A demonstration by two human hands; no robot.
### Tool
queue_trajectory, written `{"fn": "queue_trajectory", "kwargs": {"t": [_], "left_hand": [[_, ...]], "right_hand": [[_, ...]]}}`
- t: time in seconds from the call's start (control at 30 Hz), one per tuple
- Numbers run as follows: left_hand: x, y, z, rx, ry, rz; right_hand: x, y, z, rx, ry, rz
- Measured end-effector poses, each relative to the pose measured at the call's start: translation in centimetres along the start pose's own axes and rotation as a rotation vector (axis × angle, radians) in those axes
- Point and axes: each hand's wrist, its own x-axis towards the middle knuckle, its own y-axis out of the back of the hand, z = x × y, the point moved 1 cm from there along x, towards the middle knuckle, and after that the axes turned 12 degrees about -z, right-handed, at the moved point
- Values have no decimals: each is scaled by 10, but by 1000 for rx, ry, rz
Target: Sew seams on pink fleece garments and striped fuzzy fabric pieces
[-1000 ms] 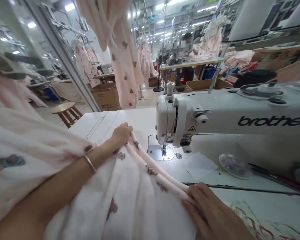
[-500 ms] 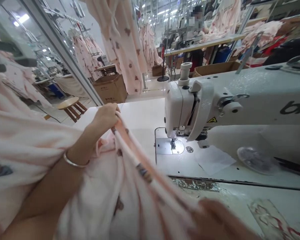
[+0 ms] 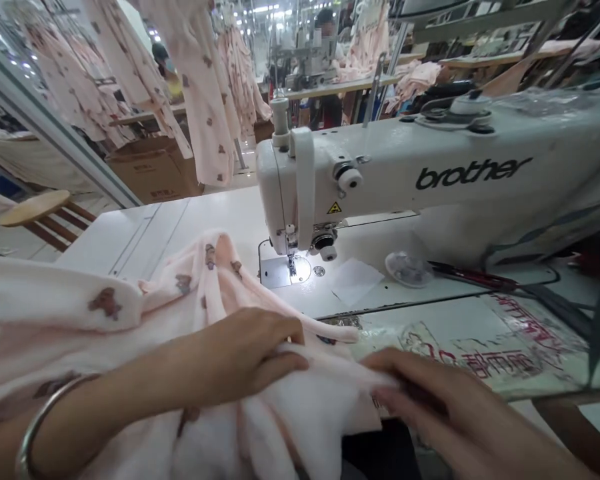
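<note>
A pale pink fleecy garment (image 3: 180, 333) with small brown bear prints spreads over the left of the table and hangs at its front edge. My left hand (image 3: 260, 353), a silver bangle on its wrist, pinches a fold of this cloth between thumb and fingers. Close by on the right, my right hand (image 3: 425, 393) grips the same edge, slightly blurred. Between the two hands the cloth is stretched. Beyond them stands a white sewing machine (image 3: 300, 187), its lit needle and presser foot (image 3: 293, 265) over the metal plate, apart from the garment.
A clear round dish (image 3: 409, 268) and dark-red scissors or snips (image 3: 470, 275) lie under the machine arm beside a white paper scrap (image 3: 355, 280). Hanging pink garments (image 3: 205, 100), a cardboard box (image 3: 153, 170) and a wooden stool (image 3: 40, 210) are behind. A co-worker (image 3: 325, 47) sits further back.
My left hand has left the garment's far corner and come nearer, close to my right hand. That corner now rests on the table. The view has swung right.
</note>
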Motion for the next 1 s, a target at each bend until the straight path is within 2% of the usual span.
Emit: {"fn": "queue_trajectory", "kwargs": {"t": [0.07, 0.13, 0.23, 0.3, 0.37, 0.47, 0.57, 0.63, 0.8, 1.0], "left_hand": [[13, -1, -15, -15, 73, 30], [24, -2, -22, 15, 144, 29], [30, -3, -17, 92, 254, -13], [31, -5, -6, 183, 321, 27], [35, -9, 5, 287, 284, 137], [46, -17, 10, 316, 116, 229], [54, -19, 0, 217, 5, 200], [52, -14, -7, 91, -30, 161], [39, 1, -15, -231, 38, 59], [39, 4, -16, -421, 51, -25]], "right_hand": [[19, 16, 7, 32, -87, -57], [38, 25, 10, -4, -120, -52], [56, 26, 11, -91, -97, -27], [60, 23, 11, -143, -86, -22], [62, 22, 13, -186, -82, -22], [63, 22, 15, -220, -71, -44], [64, 29, 14, -162, -21, -80], [66, 35, 11, -38, 15, -148], [78, 47, 8, 277, 35, -344], [85, 50, 7, 323, 66, -379]]}}
